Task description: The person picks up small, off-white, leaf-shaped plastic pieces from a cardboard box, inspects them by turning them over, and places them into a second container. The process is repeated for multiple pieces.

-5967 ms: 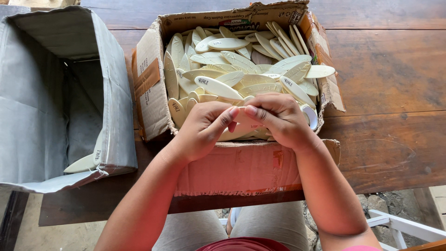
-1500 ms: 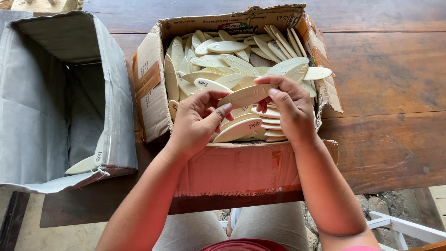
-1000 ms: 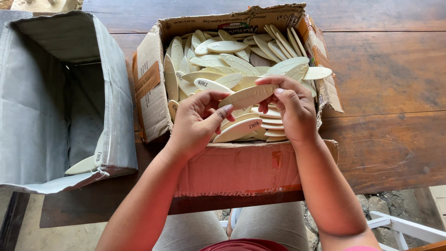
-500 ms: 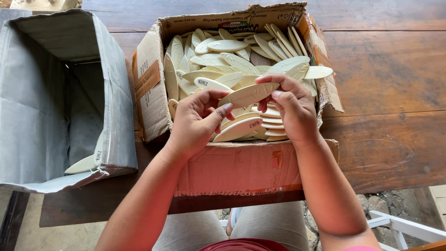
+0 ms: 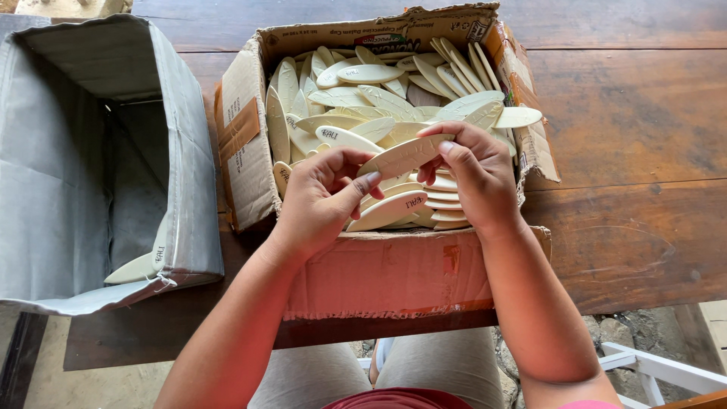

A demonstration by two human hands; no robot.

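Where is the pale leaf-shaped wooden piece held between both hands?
In the head view the pale leaf-shaped wooden piece sits centre frame, pinched between the left hand and right hand, above the open brown cardboard box.

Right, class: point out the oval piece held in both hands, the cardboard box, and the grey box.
oval piece [image 5: 405,155], head view, its flat middle.
cardboard box [image 5: 379,273], head view, its near flap.
grey box [image 5: 182,151], head view, its right wall.

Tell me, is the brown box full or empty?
Nearly full. The cardboard box has its flaps open and is piled almost to the rim with pale leaf-shaped pieces.
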